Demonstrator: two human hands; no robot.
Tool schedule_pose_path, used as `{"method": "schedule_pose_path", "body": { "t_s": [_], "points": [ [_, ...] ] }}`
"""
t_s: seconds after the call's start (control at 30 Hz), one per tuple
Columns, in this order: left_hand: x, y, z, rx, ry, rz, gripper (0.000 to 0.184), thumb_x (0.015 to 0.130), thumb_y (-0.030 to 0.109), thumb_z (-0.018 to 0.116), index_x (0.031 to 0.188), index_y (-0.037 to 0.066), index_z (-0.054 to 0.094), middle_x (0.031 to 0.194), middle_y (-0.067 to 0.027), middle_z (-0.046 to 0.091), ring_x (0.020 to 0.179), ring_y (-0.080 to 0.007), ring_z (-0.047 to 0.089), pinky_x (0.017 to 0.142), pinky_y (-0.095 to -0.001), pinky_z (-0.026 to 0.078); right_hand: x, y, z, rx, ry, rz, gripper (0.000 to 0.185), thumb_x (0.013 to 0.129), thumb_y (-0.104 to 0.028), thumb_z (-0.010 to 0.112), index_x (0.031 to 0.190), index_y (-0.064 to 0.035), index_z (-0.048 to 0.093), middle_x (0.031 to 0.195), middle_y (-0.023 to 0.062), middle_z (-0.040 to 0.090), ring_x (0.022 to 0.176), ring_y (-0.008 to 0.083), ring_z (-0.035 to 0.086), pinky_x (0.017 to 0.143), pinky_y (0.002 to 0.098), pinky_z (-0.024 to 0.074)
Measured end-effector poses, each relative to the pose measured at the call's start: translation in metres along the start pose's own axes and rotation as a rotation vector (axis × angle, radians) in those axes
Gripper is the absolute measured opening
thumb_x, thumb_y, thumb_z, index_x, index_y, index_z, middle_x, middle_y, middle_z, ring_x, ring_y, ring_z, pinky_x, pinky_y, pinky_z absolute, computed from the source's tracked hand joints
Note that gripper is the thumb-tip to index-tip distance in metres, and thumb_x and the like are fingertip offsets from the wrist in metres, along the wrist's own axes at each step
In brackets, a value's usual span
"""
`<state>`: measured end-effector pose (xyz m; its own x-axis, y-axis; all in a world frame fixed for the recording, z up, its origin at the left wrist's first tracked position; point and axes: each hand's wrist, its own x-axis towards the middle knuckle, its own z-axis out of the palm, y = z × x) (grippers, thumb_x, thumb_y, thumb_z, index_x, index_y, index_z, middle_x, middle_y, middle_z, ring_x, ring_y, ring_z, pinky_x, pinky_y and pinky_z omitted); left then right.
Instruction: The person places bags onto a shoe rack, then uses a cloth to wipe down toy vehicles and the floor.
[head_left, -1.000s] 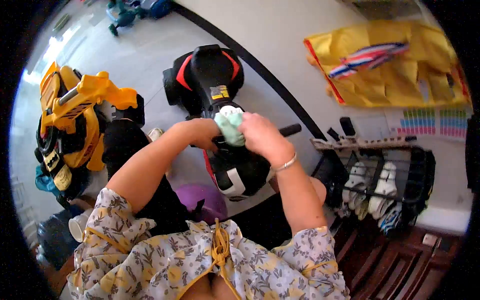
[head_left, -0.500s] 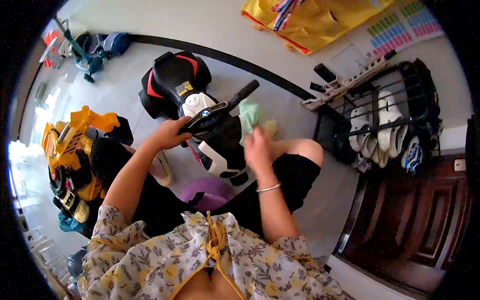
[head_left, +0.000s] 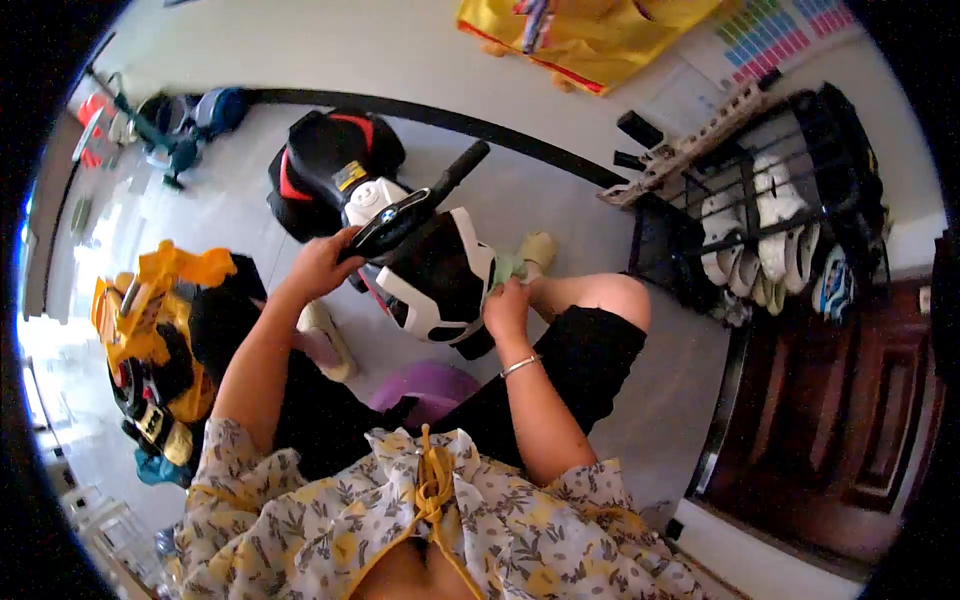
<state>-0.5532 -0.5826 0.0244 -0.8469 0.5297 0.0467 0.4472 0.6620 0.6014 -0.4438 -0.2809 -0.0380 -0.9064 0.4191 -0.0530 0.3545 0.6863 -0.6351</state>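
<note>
Between my knees stands a child's ride-on motorcycle (head_left: 428,262), black and white with red trim. My left hand (head_left: 325,264) is wrapped round its left handlebar grip, which the fingers mostly hide. The right handlebar (head_left: 464,170) sticks out free. In my right hand (head_left: 507,308) is a pale green cloth (head_left: 508,267), pinched in closed fingers beside the white front panel. Part of the cloth seems to touch the panel's edge, though the contact is hard to make out.
A purple round thing (head_left: 436,385) lies low between my legs. To the left is a yellow toy digger (head_left: 165,330); a scooter (head_left: 180,150) stands farther back. A black rack (head_left: 690,225) with several white clogs (head_left: 780,205) stands right, near a dark wooden door (head_left: 830,410).
My right hand has moved down with the cloth, from near the right handlebar to the front panel's side. The motorcycle's front has turned slightly; my left hand still grips the handlebar.
</note>
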Motion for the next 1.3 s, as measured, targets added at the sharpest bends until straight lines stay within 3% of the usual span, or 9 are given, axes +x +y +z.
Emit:
{"method": "schedule_pose_path", "body": {
  "t_s": [0.03,0.23,0.37,0.53,0.67,0.77,1.0,1.07,1.3],
  "points": [
    [0.002,0.014,-0.01,-0.022,-0.081,-0.13,0.048,0.078,0.023,0.066,0.121,0.01,0.052,0.086,-0.0202,0.064,0.081,-0.0376,0.061,0.071,-0.0438,0.047,-0.006,0.0,0.002,-0.051,0.031,-0.064,0.023,0.083,-0.005,0.047,0.099,0.0121,0.048,0.097,0.0296,0.048,0.086,0.0448,0.052,0.081,0.0496,0.04],
    [0.001,0.013,-0.015,-0.018,-0.033,-0.113,0.05,0.078,0.021,0.064,0.125,0.01,0.051,0.091,-0.0165,0.066,0.082,-0.0357,0.064,0.072,-0.0435,0.05,-0.051,-0.048,-0.012,0.19,0.013,-0.173,0.031,0.083,-0.008,0.053,0.104,0.0093,0.039,0.1,0.0262,0.045,0.094,0.04,0.048,0.085,0.0479,0.0376],
    [-0.005,0.024,-0.012,0.228,0.003,-0.239,0.049,0.079,0.04,0.062,0.126,0.027,0.052,0.082,-0.014,0.066,0.076,-0.0326,0.064,0.064,-0.0439,0.049,-0.064,-0.097,-0.011,0.158,0.062,-0.437,0.038,0.08,-0.007,0.055,0.112,0.0062,0.038,0.104,0.0261,0.044,0.104,0.0434,0.04,0.092,0.0487,0.032],
    [-0.008,0.02,-0.004,0.215,0.055,-0.241,0.049,0.079,0.038,0.062,0.126,0.024,0.051,0.088,-0.0109,0.066,0.08,-0.0315,0.064,0.064,-0.0439,0.05,-0.057,-0.128,-0.013,0.163,0.024,-0.597,0.041,0.076,-0.004,0.055,0.115,0.0048,0.043,0.104,0.0236,0.045,0.103,0.042,0.043,0.09,0.0471,0.0364],
    [-0.008,0.024,-0.005,0.221,0.009,-0.25,0.053,0.079,0.037,0.064,0.128,0.023,0.049,0.086,-0.0153,0.065,0.079,-0.0349,0.064,0.065,-0.0474,0.05,-0.066,-0.117,-0.004,-0.062,-0.051,-0.83,0.036,0.071,-0.001,0.057,0.107,-0.003,0.057,0.1,0.0182,0.048,0.094,0.0371,0.05,0.082,0.0437,0.0433],
    [-0.008,0.031,-0.005,0.278,0.054,-0.249,0.047,0.079,0.041,0.064,0.121,0.022,0.055,0.078,-0.0112,0.065,0.071,-0.0299,0.065,0.059,-0.0414,0.05,-0.084,-0.104,0.003,-0.262,-0.153,-0.891,0.032,0.071,0.0,0.057,0.102,-0.0098,0.063,0.094,0.0106,0.051,0.091,0.0321,0.052,0.075,0.0407,0.0468],
    [-0.001,0.03,-0.003,0.223,0.075,-0.313,0.043,0.077,0.037,0.066,0.116,0.021,0.058,0.079,-0.0104,0.066,0.072,-0.029,0.066,0.059,-0.0406,0.051,-0.075,-0.146,0.003,-0.353,-0.103,-1.002,0.025,0.076,0.001,0.055,0.098,-0.0084,0.064,0.092,0.0108,0.052,0.085,0.0295,0.054,0.067,0.0361,0.0503],
    [0.0,0.039,-0.013,0.196,0.036,-0.341,0.043,0.077,0.037,0.066,0.116,0.021,0.058,0.079,-0.0106,0.066,0.072,-0.0292,0.066,0.06,-0.0406,0.051,-0.067,-0.153,0.015,-0.594,-0.177,-0.9,0.016,0.079,-0.003,0.054,0.092,-0.0038,0.063,0.094,0.0116,0.054,0.087,0.0279,0.056,0.066,0.034,0.0514],
    [-0.002,0.042,-0.011,0.176,0.007,-0.336,0.045,0.076,0.038,0.066,0.116,0.021,0.058,0.078,-0.0128,0.066,0.072,-0.0316,0.065,0.062,-0.043,0.052,-0.039,-0.151,0.068,-0.939,-0.205,-0.923,0.018,0.082,-0.008,0.055,0.097,0.0017,0.059,0.097,0.0139,0.057,0.087,0.0264,0.058,0.066,0.0319,0.0505]
  ]
}}
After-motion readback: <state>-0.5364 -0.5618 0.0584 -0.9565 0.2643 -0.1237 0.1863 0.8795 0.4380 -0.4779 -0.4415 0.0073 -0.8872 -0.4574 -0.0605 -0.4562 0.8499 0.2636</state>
